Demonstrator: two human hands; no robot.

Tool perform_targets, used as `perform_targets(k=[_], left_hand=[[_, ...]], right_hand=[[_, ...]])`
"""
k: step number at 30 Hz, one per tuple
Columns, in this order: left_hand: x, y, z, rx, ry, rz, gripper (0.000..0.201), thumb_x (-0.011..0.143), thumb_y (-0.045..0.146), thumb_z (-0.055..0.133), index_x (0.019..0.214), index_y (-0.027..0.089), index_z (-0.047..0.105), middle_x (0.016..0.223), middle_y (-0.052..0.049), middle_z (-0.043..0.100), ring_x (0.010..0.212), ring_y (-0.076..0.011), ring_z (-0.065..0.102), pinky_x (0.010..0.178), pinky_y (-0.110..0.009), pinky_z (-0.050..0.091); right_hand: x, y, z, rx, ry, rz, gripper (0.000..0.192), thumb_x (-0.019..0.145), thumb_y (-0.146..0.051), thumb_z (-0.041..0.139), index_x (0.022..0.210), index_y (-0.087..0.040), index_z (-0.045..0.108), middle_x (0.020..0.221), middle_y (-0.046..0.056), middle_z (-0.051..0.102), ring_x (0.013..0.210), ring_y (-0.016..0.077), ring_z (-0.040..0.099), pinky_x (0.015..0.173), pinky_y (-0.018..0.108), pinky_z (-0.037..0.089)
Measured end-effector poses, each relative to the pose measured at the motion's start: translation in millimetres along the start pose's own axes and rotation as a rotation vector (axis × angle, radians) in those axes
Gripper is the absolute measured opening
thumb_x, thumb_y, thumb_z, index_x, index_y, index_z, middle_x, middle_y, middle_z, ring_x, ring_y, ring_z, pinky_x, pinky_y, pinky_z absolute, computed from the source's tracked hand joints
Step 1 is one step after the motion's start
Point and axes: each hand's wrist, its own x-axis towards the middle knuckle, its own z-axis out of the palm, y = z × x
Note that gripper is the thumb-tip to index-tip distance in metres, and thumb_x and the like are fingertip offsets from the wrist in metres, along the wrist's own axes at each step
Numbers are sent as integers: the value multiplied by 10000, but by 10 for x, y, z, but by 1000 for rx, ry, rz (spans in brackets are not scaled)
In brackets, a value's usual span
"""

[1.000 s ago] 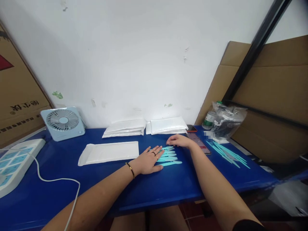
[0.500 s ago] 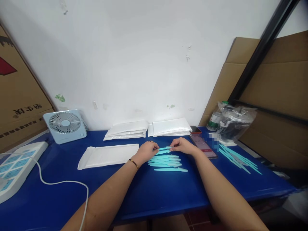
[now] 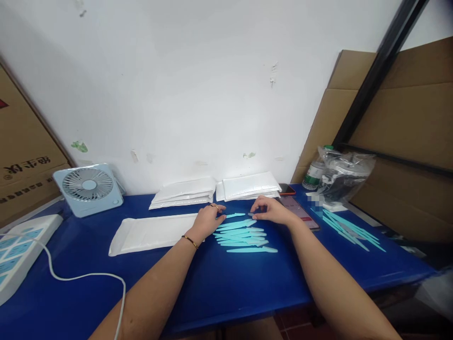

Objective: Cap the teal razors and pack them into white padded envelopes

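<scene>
Thin, light teal plastic sticks (image 3: 242, 233) fanned on the blue table (image 3: 226, 283), just below and between the fingertips. Left hand (image 3: 207, 218) loosely curled, fingertips at the left ends, gripping nothing. Right hand (image 3: 271, 211) likewise at the right ends. Probably slippery, slightly flexible; best pinched together at both ends.

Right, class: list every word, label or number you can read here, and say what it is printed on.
Cardboard box, far left: large black characters, mirrored, not legible.
Bottle label: too small to read.
Phone screen: too blurred to read.
Patch beside the plastic bag: pixelated.
</scene>
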Motion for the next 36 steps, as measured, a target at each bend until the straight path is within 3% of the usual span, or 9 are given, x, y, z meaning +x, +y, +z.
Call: perform_targets(k=[5, 10, 14, 17, 20, 25, 31, 36], left_hand=[[-51, 75, -22, -48, 43, 69, 316, 854, 460, 468, 1008, 241, 636, 1013, -32, 633, 931, -191, 578, 811, -312, 431], [-90, 169, -34, 12, -58, 199, 257, 789, 464, 571, 836, 227, 658, 834, -8, 642, 864, -189, 570, 802, -322, 374], [-80, 194, -19, 32, -76, 199, 196, 825, 390, 551, 800, 228, 659, 804, 0, 658, 843, -182, 574, 763, -312, 356], [-58, 178, -41, 86, -23, 179, 224, 855, 369, 515, 780, 220, 665, 822, -11, 669, 843, -191, 573, 754, -322, 351], [-36, 119, -82, 121, 33, 135, 218, 859, 349, 508, 783, 214, 663, 837, -21, 669, 842, -196, 575, 754, -325, 355], [-8, 23, -90, 72, 9, 59, 206, 861, 326, 499, 778, 210, 648, 821, -9, 664, 803, -174, 585, 708, -290, 377], [-11, 73, -35, -29, 28, 84, 210, 874, 331, 486, 795, 214, 642, 811, 0, 651, 803, -164, 585, 677, -266, 382], [-23, 131, -13, -32, 35, 114, 192, 870, 316, 493, 795, 214, 637, 827, 2, 653, 820, -169, 583, 715, -279, 385]], right_hand=[[10, -99, 43, -36, -152, -3, 234, 639, -417, 743, 731, -204, 715, 830, 18, 556, 720, 142, 531, 655, 252, 407], [16, -99, 44, -54, -238, -4, 203, 661, -388, 728, 733, -199, 713, 869, 22, 535, 724, 137, 516, 656, 249, 404], [13, -97, 42, 8, -172, 5, 205, 696, -389, 698, 748, -191, 681, 902, 21, 537, 767, 147, 529, 697, 258, 410], [11, -61, 28, 28, -75, 8, 194, 718, -382, 675, 745, -190, 666, 883, 18, 531, 783, 153, 531, 704, 261, 408], [3, 24, -16, -33, 1, 61, 186, 722, -372, 664, 708, -186, 664, 835, 17, 524, 735, 149, 514, 654, 262, 396], [-7, 51, -52, -117, 90, 118, 230, 671, -392, 713, 779, -190, 687, 882, 33, 536, 728, 155, 506, 644, 275, 401], [53, -148, 113, 21, -11, -2, 286, 765, -465, 630, 811, -192, 706, 840, 27, 510, 734, 147, 517, 669, 272, 409], [57, -93, 97, 66, -51, -17, 295, 776, -463, 621, 741, -181, 700, 839, 23, 510, 719, 137, 517, 684, 274, 415]])
